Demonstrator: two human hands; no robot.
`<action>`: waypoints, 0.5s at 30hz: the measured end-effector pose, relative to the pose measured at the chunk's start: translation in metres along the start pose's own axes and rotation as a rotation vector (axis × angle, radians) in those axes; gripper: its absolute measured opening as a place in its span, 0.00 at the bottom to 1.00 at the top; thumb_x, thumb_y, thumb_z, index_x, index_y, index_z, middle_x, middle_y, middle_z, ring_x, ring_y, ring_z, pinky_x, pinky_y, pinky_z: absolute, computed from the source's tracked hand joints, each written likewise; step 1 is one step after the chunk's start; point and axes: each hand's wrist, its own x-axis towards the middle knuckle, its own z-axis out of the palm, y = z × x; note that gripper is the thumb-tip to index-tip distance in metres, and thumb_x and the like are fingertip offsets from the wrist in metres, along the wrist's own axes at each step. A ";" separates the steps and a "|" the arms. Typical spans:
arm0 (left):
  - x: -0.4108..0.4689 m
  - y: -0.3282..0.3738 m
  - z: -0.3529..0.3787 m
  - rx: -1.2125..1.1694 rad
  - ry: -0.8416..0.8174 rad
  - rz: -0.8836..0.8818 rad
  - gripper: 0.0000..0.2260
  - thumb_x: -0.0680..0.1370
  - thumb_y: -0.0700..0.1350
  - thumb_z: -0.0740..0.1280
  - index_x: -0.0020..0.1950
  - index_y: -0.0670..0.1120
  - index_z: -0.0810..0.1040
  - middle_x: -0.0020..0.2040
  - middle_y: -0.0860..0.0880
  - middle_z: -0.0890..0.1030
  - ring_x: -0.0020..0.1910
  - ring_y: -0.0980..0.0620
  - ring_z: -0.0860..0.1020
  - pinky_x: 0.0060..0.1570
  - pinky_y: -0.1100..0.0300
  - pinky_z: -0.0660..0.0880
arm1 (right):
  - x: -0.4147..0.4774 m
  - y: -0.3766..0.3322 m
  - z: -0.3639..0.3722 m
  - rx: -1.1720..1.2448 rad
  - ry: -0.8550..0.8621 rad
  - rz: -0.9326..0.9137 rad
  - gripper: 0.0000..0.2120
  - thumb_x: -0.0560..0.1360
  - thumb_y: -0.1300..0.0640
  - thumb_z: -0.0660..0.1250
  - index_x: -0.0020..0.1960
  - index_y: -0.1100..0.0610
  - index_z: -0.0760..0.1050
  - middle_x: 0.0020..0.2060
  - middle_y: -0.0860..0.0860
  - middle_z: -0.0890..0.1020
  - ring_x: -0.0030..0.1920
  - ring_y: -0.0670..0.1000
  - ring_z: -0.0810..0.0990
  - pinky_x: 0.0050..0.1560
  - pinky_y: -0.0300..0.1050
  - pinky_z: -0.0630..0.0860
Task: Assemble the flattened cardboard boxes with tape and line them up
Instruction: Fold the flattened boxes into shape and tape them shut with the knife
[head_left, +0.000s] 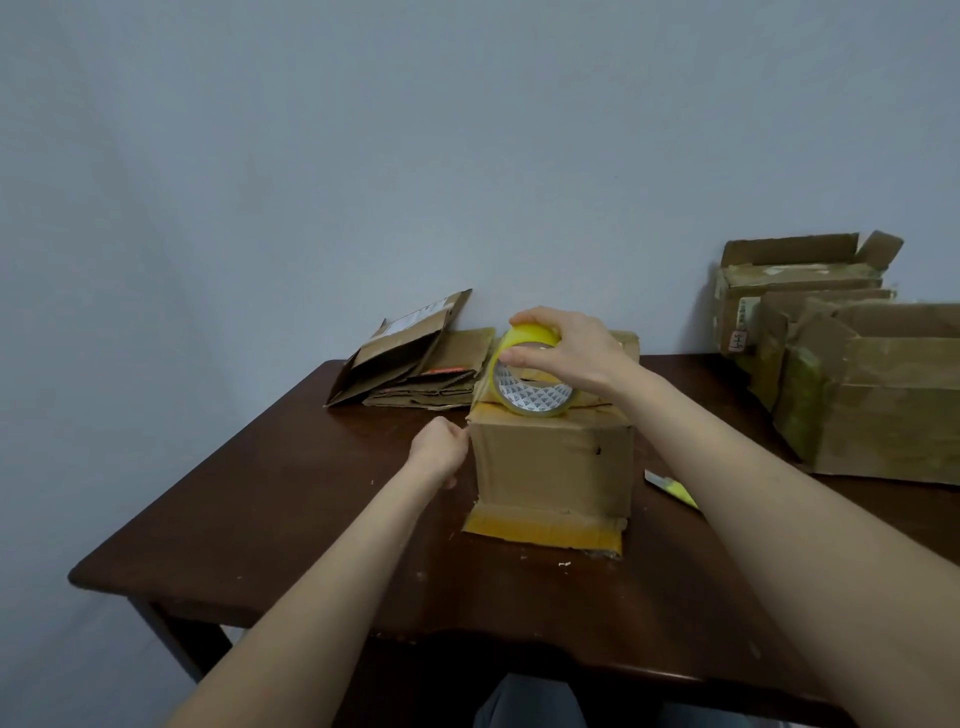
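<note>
A small cardboard box (550, 467) stands on the dark wooden table (291, 519), its near bottom flap covered in yellowish tape. My right hand (566, 345) grips a yellow tape roll (524, 384) upright on the box's top. My left hand (439, 449) is at the box's upper left corner, fingers curled against the left side; whether they pinch a tape end is hidden. A pile of flattened cardboard boxes (415, 364) lies at the back of the table, against the wall.
Assembled boxes sit at the right: a large one (878, 395) near me, an open-flapped one (795, 280) behind it. A small yellow object (672, 488) lies on the table right of the box. The table's left edge is near the wall.
</note>
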 end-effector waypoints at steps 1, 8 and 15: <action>0.001 -0.001 -0.003 0.045 0.063 0.069 0.07 0.81 0.46 0.60 0.51 0.44 0.75 0.48 0.45 0.77 0.33 0.48 0.77 0.32 0.60 0.73 | -0.001 0.001 0.000 0.002 0.001 0.000 0.27 0.68 0.35 0.70 0.65 0.41 0.73 0.64 0.45 0.76 0.65 0.50 0.72 0.64 0.50 0.70; -0.021 0.019 0.008 0.126 0.086 0.647 0.26 0.77 0.49 0.62 0.74 0.49 0.61 0.69 0.50 0.71 0.66 0.49 0.70 0.61 0.54 0.70 | -0.004 0.005 -0.002 0.040 0.009 0.029 0.29 0.71 0.43 0.71 0.70 0.40 0.68 0.66 0.44 0.74 0.67 0.48 0.71 0.63 0.44 0.68; -0.006 0.002 0.011 0.309 0.044 0.763 0.26 0.79 0.50 0.63 0.76 0.45 0.61 0.78 0.49 0.57 0.76 0.52 0.55 0.72 0.54 0.60 | -0.021 0.027 -0.008 0.465 0.003 0.200 0.22 0.66 0.54 0.78 0.56 0.52 0.74 0.48 0.52 0.83 0.51 0.52 0.82 0.53 0.49 0.78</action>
